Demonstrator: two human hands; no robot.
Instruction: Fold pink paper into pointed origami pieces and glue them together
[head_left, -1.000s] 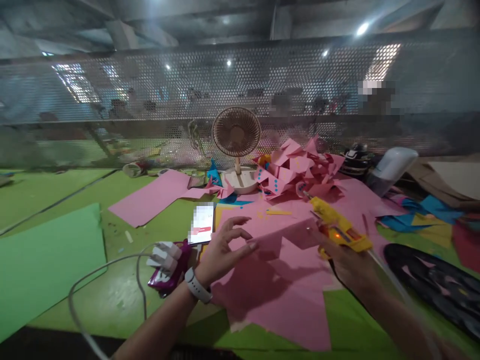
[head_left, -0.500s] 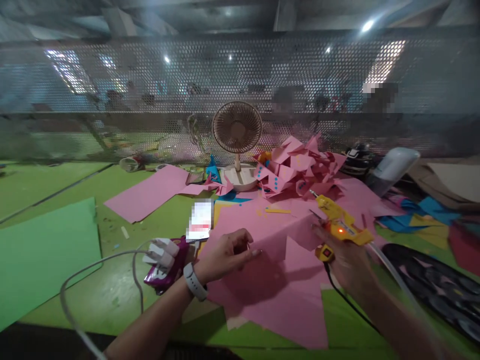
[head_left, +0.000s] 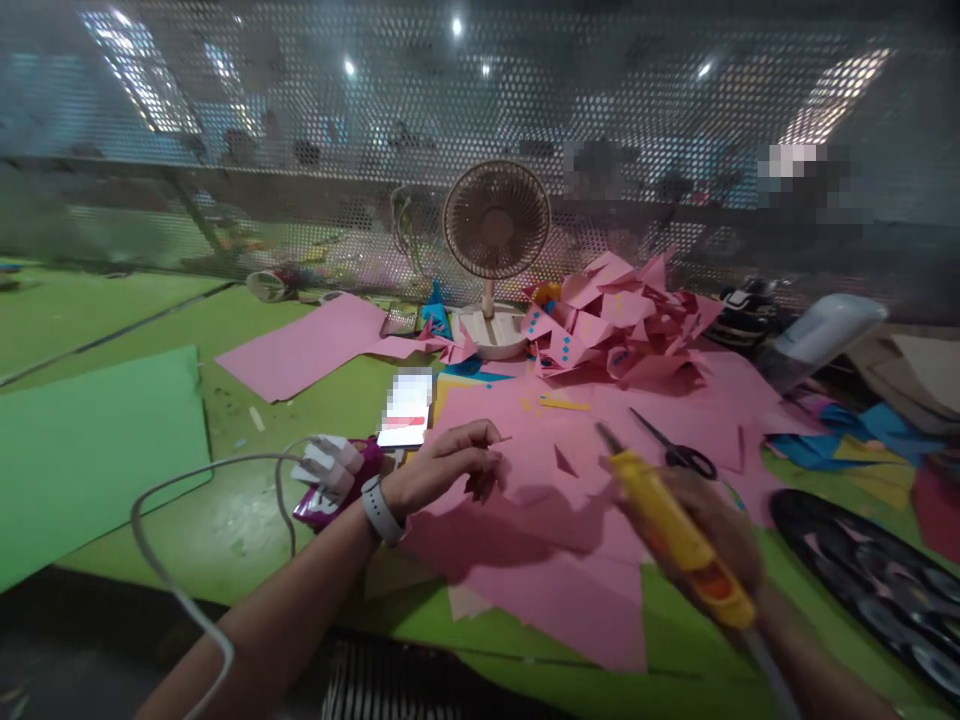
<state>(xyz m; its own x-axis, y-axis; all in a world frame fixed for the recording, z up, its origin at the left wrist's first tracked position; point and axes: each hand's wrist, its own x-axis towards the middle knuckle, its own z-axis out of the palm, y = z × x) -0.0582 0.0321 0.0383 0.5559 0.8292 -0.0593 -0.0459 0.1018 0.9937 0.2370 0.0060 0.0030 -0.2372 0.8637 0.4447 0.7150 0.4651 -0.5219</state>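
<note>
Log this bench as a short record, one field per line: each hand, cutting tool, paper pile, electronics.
Left hand: the left hand holds a pink paper piece by its edge
Right hand: the right hand grips a yellow glue gun, blurred
Cutting tool: scissors, lying on pink paper, not held
Paper pile: folded pink pieces, heaped beside the fan
Electronics: phone, screen lit; white plug

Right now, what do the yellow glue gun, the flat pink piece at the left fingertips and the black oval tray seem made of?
Yellow glue gun: probably plastic, from its bright colour; blur hides the finish.
Pink piece: paper or card, matte, with crisp edges.
Black oval tray: likely plastic, semi-glossy by its highlights.
</note>
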